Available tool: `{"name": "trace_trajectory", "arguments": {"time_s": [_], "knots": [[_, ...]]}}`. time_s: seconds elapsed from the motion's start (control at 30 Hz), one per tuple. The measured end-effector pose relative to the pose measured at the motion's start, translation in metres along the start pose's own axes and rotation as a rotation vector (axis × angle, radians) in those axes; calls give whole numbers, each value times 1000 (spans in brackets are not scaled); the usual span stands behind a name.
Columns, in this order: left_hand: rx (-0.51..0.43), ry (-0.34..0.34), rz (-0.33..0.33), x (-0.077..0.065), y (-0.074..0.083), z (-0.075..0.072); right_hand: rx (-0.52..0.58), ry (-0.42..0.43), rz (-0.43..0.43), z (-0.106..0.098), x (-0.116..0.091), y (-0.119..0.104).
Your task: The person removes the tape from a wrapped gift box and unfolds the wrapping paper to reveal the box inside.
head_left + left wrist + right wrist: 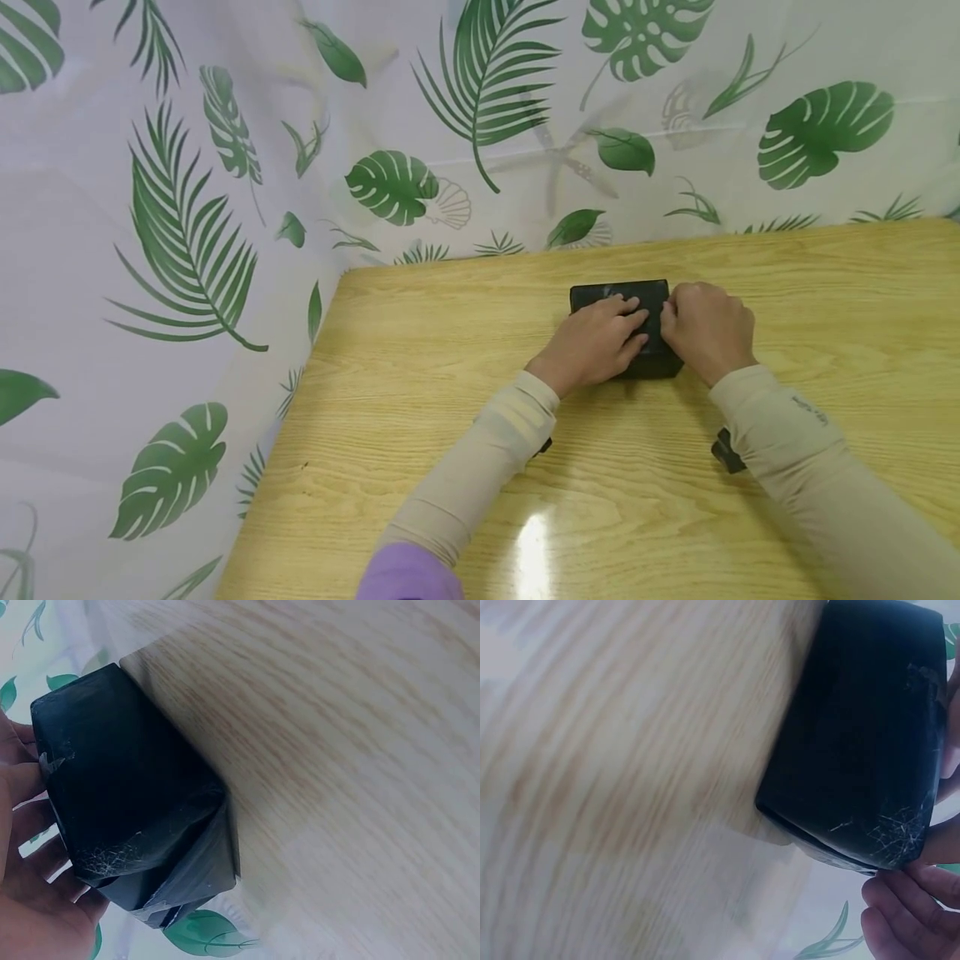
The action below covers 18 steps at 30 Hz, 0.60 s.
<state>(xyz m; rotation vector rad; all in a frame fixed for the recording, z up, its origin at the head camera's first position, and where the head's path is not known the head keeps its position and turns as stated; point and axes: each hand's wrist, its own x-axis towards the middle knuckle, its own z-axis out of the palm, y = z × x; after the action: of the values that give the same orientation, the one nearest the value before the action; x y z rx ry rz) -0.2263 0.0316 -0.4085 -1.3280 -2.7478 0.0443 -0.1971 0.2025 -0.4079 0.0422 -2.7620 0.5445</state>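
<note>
A box-shaped package (pixel 618 292) in black plastic wrapping lies on the wooden table. My left hand (pixel 600 337) rests on its top, fingers extended and slightly spread. At the right end my right hand (pixel 708 325) has its fingers curled, pinching the plastic at a corner. The left wrist view shows the package (pixel 127 765) with folded, creased plastic at one end and whitish scuffs near an edge. In the right wrist view, fingertips of the right hand (pixel 915 907) meet at the corner fold of the package (pixel 855 735). What lies inside the wrapping is hidden.
The light wooden table (pixel 405 350) runs back to a white curtain (pixel 300 192) printed with green leaves, which hangs behind it and along its left side. A small dark device (pixel 726 452) sits under the right wrist. Light glares off the tabletop in front.
</note>
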Motion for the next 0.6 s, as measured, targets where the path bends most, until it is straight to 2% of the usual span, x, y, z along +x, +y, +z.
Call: {"name": "trace_trajectory", "arguments": {"time_s": [0.6], "knots": [[12,-29,-9,0,1,-2,128,-46,20,-6,0,13]]}}
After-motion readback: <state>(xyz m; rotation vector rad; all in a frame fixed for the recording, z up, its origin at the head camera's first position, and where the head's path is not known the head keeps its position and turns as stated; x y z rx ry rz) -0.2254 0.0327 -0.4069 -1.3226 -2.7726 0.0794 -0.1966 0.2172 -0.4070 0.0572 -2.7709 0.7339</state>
